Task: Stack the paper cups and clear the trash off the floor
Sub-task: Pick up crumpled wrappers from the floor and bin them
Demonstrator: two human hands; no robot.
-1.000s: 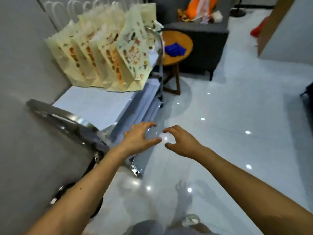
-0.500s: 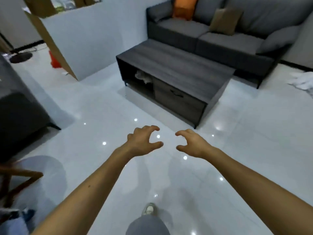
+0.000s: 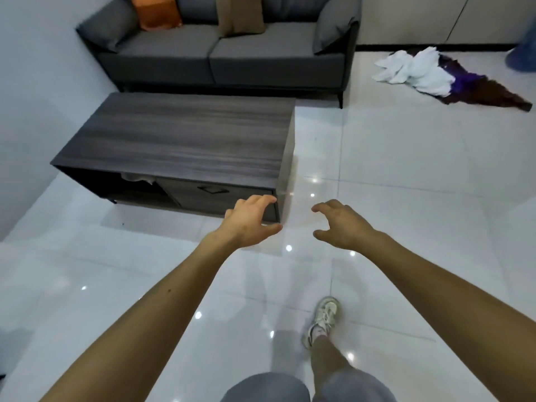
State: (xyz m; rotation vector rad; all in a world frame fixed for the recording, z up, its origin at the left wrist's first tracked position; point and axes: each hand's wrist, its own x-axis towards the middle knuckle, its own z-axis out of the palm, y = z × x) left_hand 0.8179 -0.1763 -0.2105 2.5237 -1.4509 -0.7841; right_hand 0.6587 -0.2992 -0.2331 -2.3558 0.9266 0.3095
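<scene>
Bluish-white wall (image 3: 26, 111) bounds our view on the left. Next to it, at the far side of the room, we see a grey sofa (image 3: 220, 62) carrying, in order, an orange cushion (image 3: 155, 11), a tan cushion (image 3: 239, 14) and a grey cushion (image 3: 333, 27). In front of the sofa stands a low coffee table (image 3: 179, 134) with a dark wood-grain top. Its near face has an open compartment on the left, holding a white item (image 3: 136, 177) that we cannot identify, and a drawer (image 3: 197, 201) with a dark handle (image 3: 211, 189) on the right.

Our left hand (image 3: 249, 221) is held out in the air in front of the drawer end of the table, near its right corner. Fingers and thumb are loosely curled and apart; they hold nothing. Our right hand (image 3: 342, 224) is held beside it, over the glossy white tiled floor (image 3: 406, 198), in the same posture: digits curled, spread from the thumb, nothing between them.

Below the right hand, one pale sports shoe (image 3: 323, 317) is planted on the tiles.

The trash heap (image 3: 420, 69), crumpled white and dark purple material, lies on the floor at the upper right, beyond the right end of the sofa, near the dark skirting, and well apart from both hands. We cannot tell whether it is paper or cloth.
</scene>
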